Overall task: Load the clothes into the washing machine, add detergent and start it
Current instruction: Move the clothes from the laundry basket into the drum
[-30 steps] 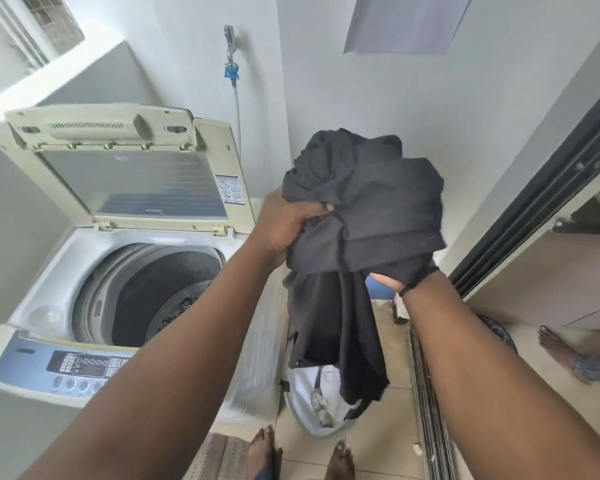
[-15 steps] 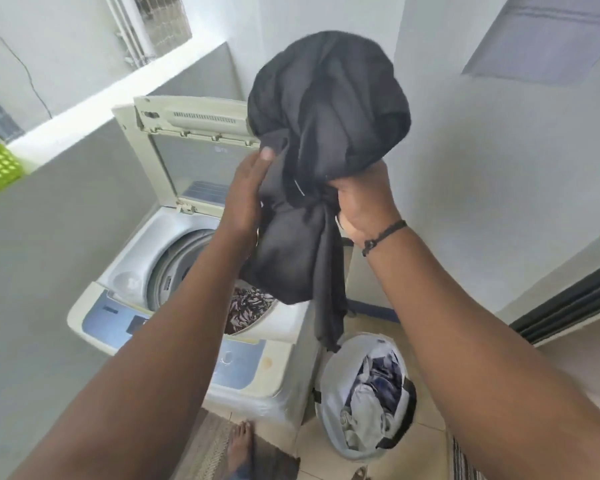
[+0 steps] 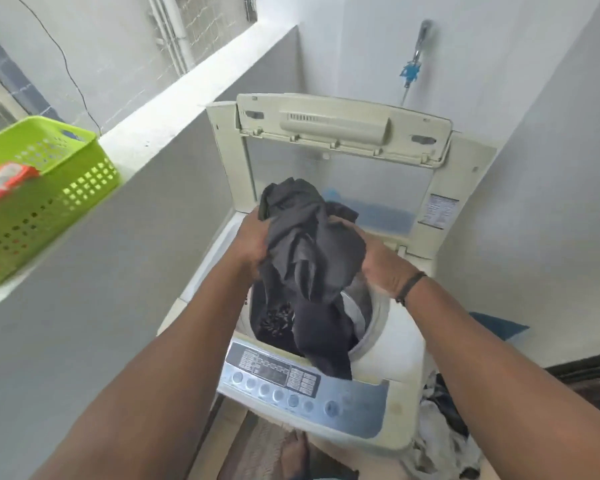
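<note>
Head view: both hands clamped on one dark grey garment (image 3: 309, 258), centre of frame, right over the open drum (image 3: 361, 306) of the top-load washing machine (image 3: 388, 403). Left hand (image 3: 253, 244) curled tight on the bundle's left side, fingers buried in cloth. Right hand (image 3: 378, 261) closed on the right side, thin dark band on that wrist. Bundle's top is bunched between the hands; its lower tail hangs down through the opening and over the front rim, touching the top edge of the control panel (image 3: 291, 379).

Lid (image 3: 343, 133) stands upright at the back. White sticker (image 3: 439, 213) on the lid's right frame, print too small to read. Panel text and button labels blurred, no brand legible.

Drum: something dark with a light speckled pattern lies inside, lower left of the opening.

Green perforated basket (image 3: 49, 188) on the ledge, left edge of frame, holds an orange-and-white packet (image 3: 4, 181); writing unreadable. Heap of light and dark clothes (image 3: 444, 431) at lower right, beside the machine.
</note>
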